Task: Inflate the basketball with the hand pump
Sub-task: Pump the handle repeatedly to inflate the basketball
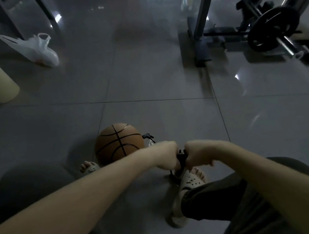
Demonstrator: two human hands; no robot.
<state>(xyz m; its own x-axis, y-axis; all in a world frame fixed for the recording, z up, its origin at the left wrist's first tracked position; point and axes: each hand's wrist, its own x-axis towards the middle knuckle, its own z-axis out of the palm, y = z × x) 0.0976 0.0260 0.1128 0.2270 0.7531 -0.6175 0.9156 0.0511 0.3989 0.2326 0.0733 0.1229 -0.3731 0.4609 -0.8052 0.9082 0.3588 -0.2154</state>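
both hands, left hand [165,155] and right hand [198,153], are clenched on the pump handle [181,157]. the basketball [119,142] likely rolls easily on the smooth floor [144,75]; the stiff handle is the right hold.

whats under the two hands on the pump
Below the left hand and right hand, a bit of the black pump shows above a sandaled foot; the pump's base is hidden.

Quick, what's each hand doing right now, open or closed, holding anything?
Left hand: closed on the pump handle.
Right hand: closed on the same pump handle.
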